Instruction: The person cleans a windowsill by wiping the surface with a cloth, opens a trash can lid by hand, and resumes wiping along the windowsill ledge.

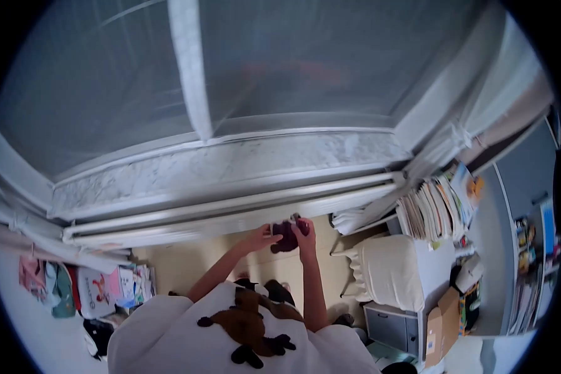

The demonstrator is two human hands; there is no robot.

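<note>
A small dark purple item (pixel 287 242), perhaps cloth or a soft toy, is held in front of the body between both hands. My left hand (pixel 263 238) grips its left side, fingers closed on it. At its right side, my right hand (pixel 304 235) is closed round it with the thumb on top. What the item is exactly cannot be made out. Both hands are in the air, just on the near side of the white radiator (pixel 230 218).
A marble windowsill (pixel 230 163) runs under a large window. Right: a stool with a cream cover (pixel 389 271), stacked papers (pixel 433 209), a grey cabinet (pixel 389 330) and a cardboard box (pixel 441 327). Left: hanging clothes (pixel 62 290) and bags (pixel 96 293). White curtains hang at both sides.
</note>
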